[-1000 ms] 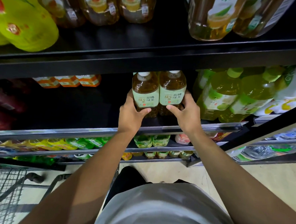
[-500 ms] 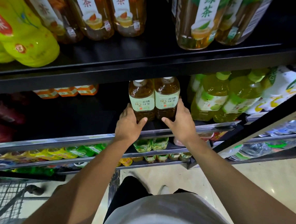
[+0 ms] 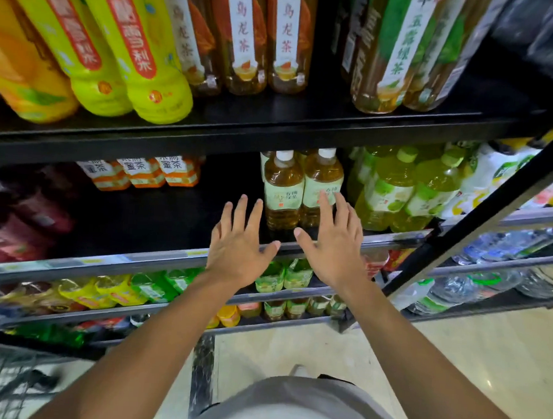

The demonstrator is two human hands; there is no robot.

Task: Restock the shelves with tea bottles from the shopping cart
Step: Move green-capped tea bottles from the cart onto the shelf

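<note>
While both tea bottles (image 3: pixel 303 188) stand upright, L hand (image 3: pixel 239 242) & R hand (image 3: pixel 331 241) splayed, gripping nothing; cart (image 3: pixel 0 384) cropped.

Dim shelf recesses, brighter floor (image 3: pixel 453 362) glare (lower right), motion blur and wide-angle bending toward the edges.

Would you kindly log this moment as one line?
left hand: open | right hand: open | tea bottles: upright on shelf
</note>
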